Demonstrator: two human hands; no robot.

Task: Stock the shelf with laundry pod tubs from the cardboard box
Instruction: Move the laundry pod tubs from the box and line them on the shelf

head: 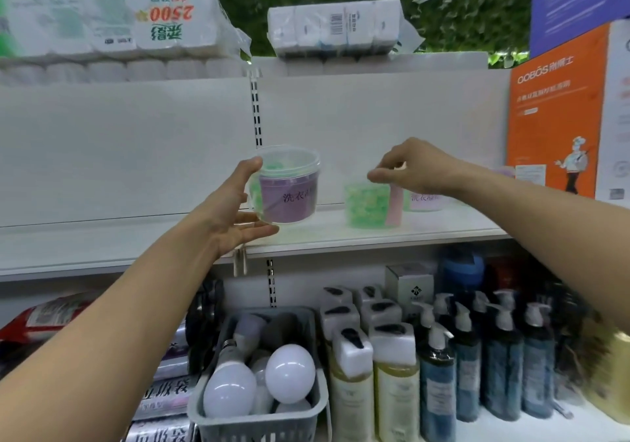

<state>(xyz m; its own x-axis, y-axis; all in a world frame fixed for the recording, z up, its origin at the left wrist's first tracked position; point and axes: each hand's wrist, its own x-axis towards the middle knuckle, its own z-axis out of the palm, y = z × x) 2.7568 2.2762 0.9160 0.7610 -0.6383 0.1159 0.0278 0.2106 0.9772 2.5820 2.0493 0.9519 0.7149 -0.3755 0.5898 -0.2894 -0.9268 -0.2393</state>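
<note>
My left hand [238,216] holds a clear laundry pod tub [288,186] up in front of the middle shelf [375,237] — thumb on the upper rim, fingers spread under its base, the tub tilted a little to the right. Green pods show through the plastic around a purple label printed with 洗衣 and a third character that blurs out.

My right hand [405,169] hovers over a second tub [370,206] already standing on that shelf; its fingers are loosely bunched, fingertips pointing down-left, and I think they hold nothing, though the blur leaves it unsure. This second tub is full of green pods, with a pink label turned to its right side. Just behind it, partly hidden by my wrist, stands a third tub [424,199] with a pale label bearing the same 洗衣 writing. So three tubs in view — one in my grip, two on the shelf.

On the top shelf lie two wrapped packs of tissue rolls: the left pack [112,19] reads 2500 in red, upside down, and the right pack [335,29] carries a barcode. At far right an orange box [555,118] shows "OOBOS" and a cartoon chef.

Below, a grey basket [259,421] holds white light bulbs [289,373] — two plainly in front, more behind. Beside it stand white-capped bottles of yellowish liquid [395,383] and a row of dark blue pump bottles [504,363].
</note>
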